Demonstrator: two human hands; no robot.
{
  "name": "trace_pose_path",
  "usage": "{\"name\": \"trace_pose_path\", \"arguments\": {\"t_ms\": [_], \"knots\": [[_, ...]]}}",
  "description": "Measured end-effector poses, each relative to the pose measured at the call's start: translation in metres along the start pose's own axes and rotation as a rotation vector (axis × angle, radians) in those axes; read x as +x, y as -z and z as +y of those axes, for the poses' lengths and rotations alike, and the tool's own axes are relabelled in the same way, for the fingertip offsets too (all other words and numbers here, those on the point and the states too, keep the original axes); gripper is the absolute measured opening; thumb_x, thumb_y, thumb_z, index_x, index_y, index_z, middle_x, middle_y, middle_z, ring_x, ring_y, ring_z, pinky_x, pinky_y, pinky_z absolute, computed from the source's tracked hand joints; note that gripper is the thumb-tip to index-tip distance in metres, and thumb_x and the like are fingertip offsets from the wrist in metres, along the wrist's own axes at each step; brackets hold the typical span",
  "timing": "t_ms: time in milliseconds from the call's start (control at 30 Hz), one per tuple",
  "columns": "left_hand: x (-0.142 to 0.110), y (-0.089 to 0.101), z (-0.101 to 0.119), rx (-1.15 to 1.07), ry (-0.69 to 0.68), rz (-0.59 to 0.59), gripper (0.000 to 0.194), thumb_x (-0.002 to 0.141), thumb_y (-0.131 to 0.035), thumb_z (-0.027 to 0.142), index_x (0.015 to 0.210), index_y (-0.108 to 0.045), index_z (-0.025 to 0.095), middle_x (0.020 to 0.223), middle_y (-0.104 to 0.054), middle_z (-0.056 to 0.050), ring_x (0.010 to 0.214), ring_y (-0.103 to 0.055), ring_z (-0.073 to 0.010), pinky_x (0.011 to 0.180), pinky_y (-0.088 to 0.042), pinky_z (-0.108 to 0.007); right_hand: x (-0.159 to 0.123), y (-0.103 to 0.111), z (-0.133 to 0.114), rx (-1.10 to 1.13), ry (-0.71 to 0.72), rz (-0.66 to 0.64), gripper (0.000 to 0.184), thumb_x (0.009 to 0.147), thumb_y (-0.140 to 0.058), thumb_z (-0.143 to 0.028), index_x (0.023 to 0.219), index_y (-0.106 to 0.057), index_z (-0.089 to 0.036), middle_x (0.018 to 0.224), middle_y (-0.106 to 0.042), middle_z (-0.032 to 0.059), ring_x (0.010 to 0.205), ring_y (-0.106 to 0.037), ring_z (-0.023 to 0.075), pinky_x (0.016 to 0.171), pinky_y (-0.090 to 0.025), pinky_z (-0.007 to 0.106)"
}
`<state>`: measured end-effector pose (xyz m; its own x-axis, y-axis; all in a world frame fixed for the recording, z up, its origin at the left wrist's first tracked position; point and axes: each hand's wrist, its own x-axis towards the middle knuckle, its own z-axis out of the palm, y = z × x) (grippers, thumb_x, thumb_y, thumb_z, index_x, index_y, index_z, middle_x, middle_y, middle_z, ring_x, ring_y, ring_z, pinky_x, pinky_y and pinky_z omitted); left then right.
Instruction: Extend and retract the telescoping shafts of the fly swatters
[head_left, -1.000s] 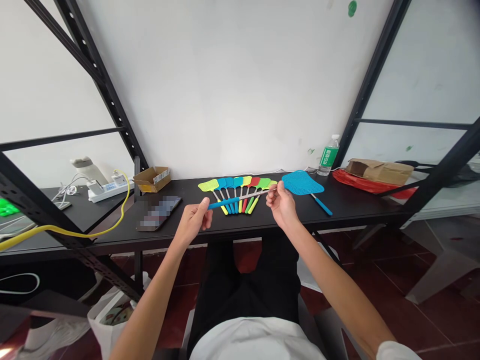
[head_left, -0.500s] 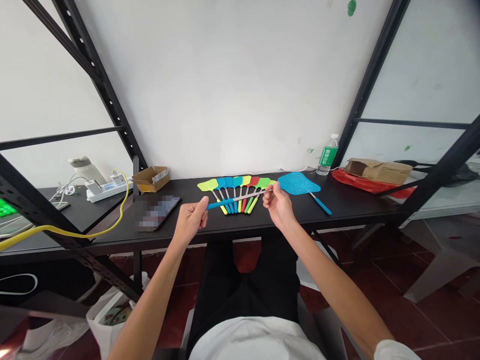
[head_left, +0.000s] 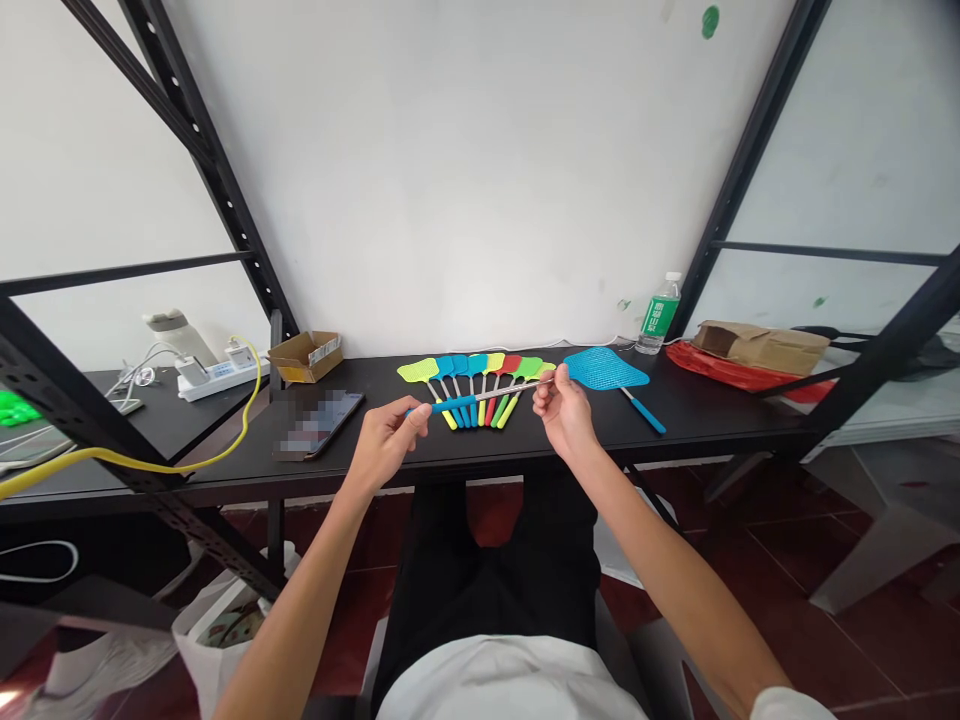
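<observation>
Both of my hands hold a blue fly swatter with a metal rod, level above the table's front. My left hand [head_left: 390, 438] is closed round its blue handle [head_left: 454, 404], thumb on top. My right hand [head_left: 564, 408] pinches the rod close to the blue mesh head [head_left: 606, 368], which spreads out to the right. Below that head, another blue handle [head_left: 645, 412] lies on the table; where its own head lies is hard to make out. Behind the held rod, several fly swatters in yellow, blue, red and green [head_left: 517, 368] lie fanned out, handles toward me.
The black table [head_left: 390, 460] also carries a phone [head_left: 319, 425] and an open cardboard box [head_left: 306, 356] at left. A water bottle [head_left: 660, 315] and a brown paper package [head_left: 761, 345] stand at right. A yellow cable [head_left: 217, 458] crosses the left side, near metal shelf posts.
My left hand has shifted slightly right along the handle, its thumb now farther forward. My right hand has moved a little right with the rod. The view has shifted slightly.
</observation>
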<state>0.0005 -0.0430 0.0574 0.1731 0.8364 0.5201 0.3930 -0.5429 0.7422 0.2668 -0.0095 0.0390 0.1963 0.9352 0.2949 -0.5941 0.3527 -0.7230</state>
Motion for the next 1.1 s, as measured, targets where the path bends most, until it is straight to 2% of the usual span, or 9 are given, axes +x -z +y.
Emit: {"name": "trace_pose_path", "arguments": {"t_ms": [133, 333, 467, 533, 600, 700, 900, 1100], "knots": [[0.0009, -0.0002, -0.0034, -0.043, -0.014, 0.007, 0.047, 0.096, -0.051, 0.043, 0.058, -0.054, 0.017, 0.053, -0.052, 0.0, 0.05, -0.049, -0.011, 0.053, -0.037, -0.024, -0.0002, -0.0008, -0.0001, 0.011, 0.002, -0.007, 0.044, 0.077, -0.073, -0.063, 0.072, -0.063, -0.02, 0.059, -0.05, -0.0026, 0.051, -0.046, 0.0082, 0.043, -0.034, 0.021], [0.0027, -0.0018, -0.01, -0.162, 0.004, 0.02, 0.05, 0.097, -0.051, 0.043, 0.053, -0.047, 0.018, 0.051, -0.051, 0.0, 0.048, -0.047, -0.0111, 0.051, -0.037, -0.025, -0.0004, -0.0016, 0.001, 0.026, 0.008, -0.004, 0.041, 0.075, -0.077, -0.058, 0.072, -0.064, -0.019, 0.059, -0.051, -0.0028, 0.051, -0.046, 0.0076, 0.043, -0.033, 0.02], [0.0026, -0.0016, -0.0094, -0.121, 0.033, 0.01, 0.053, 0.097, -0.05, 0.045, 0.051, -0.046, 0.017, 0.048, -0.051, 0.0, 0.046, -0.046, -0.0105, 0.05, -0.036, -0.025, 0.0, -0.0003, 0.0009, 0.019, 0.007, 0.008, 0.042, 0.076, -0.076, -0.058, 0.072, -0.062, -0.019, 0.059, -0.05, -0.003, 0.051, -0.046, 0.0079, 0.043, -0.033, 0.021], [0.0022, -0.0006, -0.0081, -0.086, 0.034, -0.01, 0.048, 0.096, -0.053, 0.045, 0.058, -0.054, 0.017, 0.053, -0.056, -0.001, 0.048, -0.048, -0.0102, 0.051, -0.038, -0.024, 0.001, 0.0015, 0.0008, 0.025, 0.011, 0.014, 0.042, 0.075, -0.077, -0.058, 0.072, -0.062, -0.019, 0.06, -0.05, -0.0031, 0.051, -0.046, 0.0078, 0.043, -0.033, 0.021], [0.0016, 0.0005, -0.0067, -0.084, 0.034, -0.015, 0.032, 0.092, -0.059, 0.044, 0.074, -0.062, 0.017, 0.061, -0.061, 0.0, 0.051, -0.05, -0.01, 0.052, -0.039, -0.023, 0.0021, 0.0031, 0.0009, 0.032, 0.014, 0.021, 0.042, 0.074, -0.078, -0.058, 0.071, -0.063, -0.019, 0.06, -0.05, -0.0032, 0.051, -0.046, 0.0076, 0.043, -0.033, 0.021], [0.0006, 0.0016, -0.0046, -0.082, 0.029, 0.004, 0.024, 0.088, -0.065, 0.043, 0.088, -0.062, 0.019, 0.067, -0.063, 0.001, 0.053, -0.05, -0.0099, 0.05, -0.039, -0.021, 0.0029, 0.004, 0.0009, 0.041, 0.01, 0.031, 0.042, 0.073, -0.079, -0.058, 0.071, -0.064, -0.019, 0.059, -0.05, -0.0032, 0.05, -0.045, 0.0074, 0.043, -0.033, 0.02], [-0.0001, 0.001, -0.0033, 0.017, -0.011, 0.022, 0.038, 0.094, -0.056, 0.043, 0.067, -0.061, 0.017, 0.056, -0.056, 0.0, 0.051, -0.049, -0.0106, 0.051, -0.037, -0.023, 0.002, 0.0027, 0.0004, 0.048, -0.002, 0.034, 0.042, 0.073, -0.079, -0.058, 0.071, -0.064, -0.018, 0.059, -0.05, -0.0031, 0.051, -0.045, 0.007, 0.043, -0.034, 0.02], [0.002, 0.0004, -0.0077, -0.023, 0.016, 0.04, 0.056, 0.098, -0.046, 0.045, 0.049, -0.05, 0.017, 0.049, -0.054, -0.002, 0.047, -0.049, -0.0109, 0.051, -0.038, -0.024, 0.0007, 0.0004, 0.0006, 0.037, -0.002, 0.026, 0.042, 0.074, -0.078, -0.058, 0.071, -0.065, -0.018, 0.059, -0.05, -0.003, 0.051, -0.045, 0.0068, 0.043, -0.034, 0.019]]}}
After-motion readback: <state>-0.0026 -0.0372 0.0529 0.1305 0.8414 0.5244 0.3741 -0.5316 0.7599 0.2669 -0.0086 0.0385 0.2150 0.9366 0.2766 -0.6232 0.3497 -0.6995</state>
